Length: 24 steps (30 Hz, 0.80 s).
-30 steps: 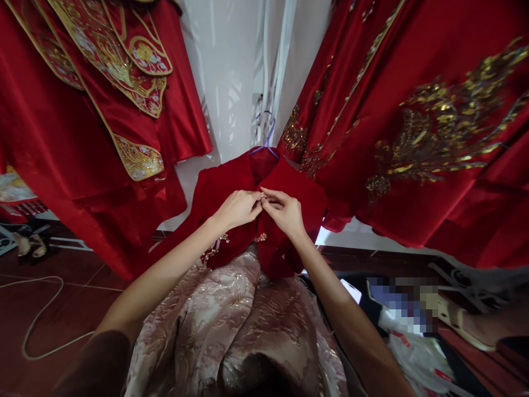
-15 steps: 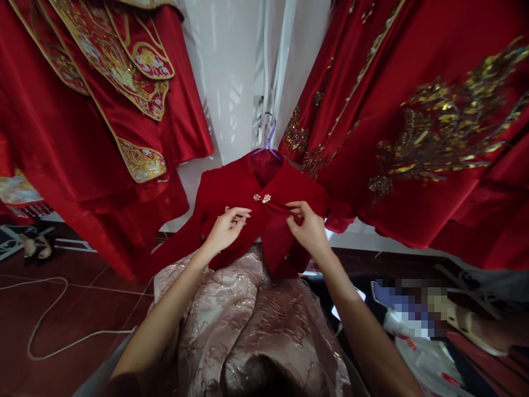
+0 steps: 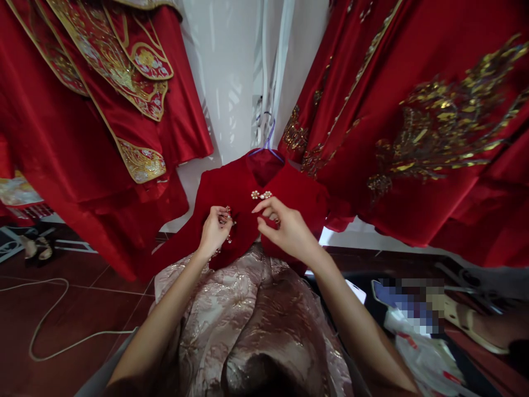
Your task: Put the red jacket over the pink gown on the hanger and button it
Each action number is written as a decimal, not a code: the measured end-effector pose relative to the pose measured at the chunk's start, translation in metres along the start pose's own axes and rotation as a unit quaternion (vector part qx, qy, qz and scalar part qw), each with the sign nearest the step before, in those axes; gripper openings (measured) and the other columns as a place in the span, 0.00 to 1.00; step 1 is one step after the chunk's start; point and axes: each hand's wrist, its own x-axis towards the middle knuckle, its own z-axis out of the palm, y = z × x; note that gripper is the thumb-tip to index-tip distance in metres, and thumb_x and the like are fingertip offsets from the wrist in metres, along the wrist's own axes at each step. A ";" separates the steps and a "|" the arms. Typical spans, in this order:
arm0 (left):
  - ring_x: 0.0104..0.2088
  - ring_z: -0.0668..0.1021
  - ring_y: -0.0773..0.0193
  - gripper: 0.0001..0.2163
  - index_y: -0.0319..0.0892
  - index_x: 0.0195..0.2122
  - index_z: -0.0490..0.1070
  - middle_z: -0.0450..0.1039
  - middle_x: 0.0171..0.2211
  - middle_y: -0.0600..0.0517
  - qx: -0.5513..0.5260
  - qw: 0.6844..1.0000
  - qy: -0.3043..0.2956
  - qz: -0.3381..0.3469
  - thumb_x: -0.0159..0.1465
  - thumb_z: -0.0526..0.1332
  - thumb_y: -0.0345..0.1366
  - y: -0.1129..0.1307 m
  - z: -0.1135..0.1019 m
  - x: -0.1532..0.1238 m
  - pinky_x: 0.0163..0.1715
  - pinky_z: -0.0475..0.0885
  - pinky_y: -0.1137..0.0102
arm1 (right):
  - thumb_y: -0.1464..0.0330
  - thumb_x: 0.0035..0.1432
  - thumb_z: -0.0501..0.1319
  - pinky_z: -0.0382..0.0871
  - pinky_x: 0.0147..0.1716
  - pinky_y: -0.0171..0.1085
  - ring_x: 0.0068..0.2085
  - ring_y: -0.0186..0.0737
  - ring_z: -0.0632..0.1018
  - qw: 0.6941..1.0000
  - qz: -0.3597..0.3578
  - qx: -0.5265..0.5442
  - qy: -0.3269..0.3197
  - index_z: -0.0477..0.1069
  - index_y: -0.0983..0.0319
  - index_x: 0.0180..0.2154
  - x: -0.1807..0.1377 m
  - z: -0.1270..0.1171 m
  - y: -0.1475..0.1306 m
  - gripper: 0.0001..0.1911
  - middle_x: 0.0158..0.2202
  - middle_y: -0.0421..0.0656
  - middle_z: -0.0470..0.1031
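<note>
A red jacket (image 3: 235, 190) with pearl and gold trim hangs upright on a purple hanger (image 3: 268, 144). Flower-shaped beaded clasps (image 3: 261, 194) join its front below the collar. My left hand (image 3: 214, 231) is at the jacket's left front, its fingertips pinched at a beaded ornament (image 3: 228, 210). Just below the clasps, my right hand (image 3: 289, 225) hovers by the right front panel, thumb and forefinger apart and the other fingers curled. Something small glints by those curled fingers, too small to name. Pinkish brocade fabric (image 3: 242, 309) lies beneath the jacket's hem.
Red embroidered garments (image 3: 136, 110) hang on the left, and a red gown with gold sequins (image 3: 430, 132) on the right. A pale cable (image 3: 61, 314) curls over the tiled floor. Plastic packaging (image 3: 430, 358) and a person's sandalled foot (image 3: 475, 325) are at the lower right.
My right hand has moved left from the jacket's right edge toward the clasps, releasing the folded panel, which now lies flatter. My left hand has shifted slightly left onto the beaded ornament.
</note>
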 end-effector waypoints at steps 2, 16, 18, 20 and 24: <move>0.33 0.75 0.68 0.12 0.42 0.41 0.60 0.70 0.37 0.51 0.024 1.000 0.010 -0.002 0.57 0.59 0.34 0.001 -0.001 0.002 0.33 0.71 0.72 | 0.72 0.52 0.55 0.64 0.31 0.33 0.27 0.33 0.72 1.000 0.005 -0.016 -0.018 0.66 0.58 0.39 0.001 0.018 0.010 0.10 0.28 0.38 0.70; 0.30 0.77 0.68 0.06 0.44 0.37 0.69 0.77 0.33 0.53 0.048 0.999 0.008 0.013 0.60 0.58 0.38 0.005 -0.006 0.006 0.34 0.72 0.73 | 0.68 0.49 0.60 0.71 0.33 0.36 0.29 0.35 0.73 0.984 0.143 0.090 0.062 0.70 0.60 0.38 0.022 0.095 0.080 0.11 0.31 0.40 0.71; 0.33 0.78 0.67 0.06 0.44 0.35 0.72 0.78 0.34 0.53 0.032 0.999 -0.006 0.015 0.60 0.58 0.38 0.008 -0.009 0.007 0.37 0.73 0.71 | 0.69 0.48 0.61 0.73 0.34 0.36 0.33 0.34 0.75 0.973 0.153 0.163 0.048 0.69 0.61 0.41 0.022 0.100 0.082 0.15 0.37 0.44 0.72; 0.35 0.79 0.66 0.07 0.43 0.36 0.74 0.78 0.37 0.52 0.009 1.000 -0.017 0.011 0.60 0.58 0.37 0.009 -0.009 0.008 0.39 0.74 0.70 | 0.70 0.50 0.59 0.73 0.37 0.36 0.36 0.34 0.76 0.966 0.154 0.205 0.037 0.68 0.62 0.43 0.021 0.105 0.085 0.16 0.43 0.47 0.72; 0.36 0.80 0.64 0.07 0.42 0.36 0.74 0.78 0.38 0.50 -0.022 0.999 -0.024 -0.005 0.59 0.59 0.34 0.010 -0.007 0.008 0.40 0.75 0.68 | 0.67 0.51 0.60 0.74 0.35 0.37 0.33 0.34 0.75 0.963 0.176 0.193 0.062 0.67 0.61 0.43 0.022 0.111 0.089 0.15 0.37 0.44 0.71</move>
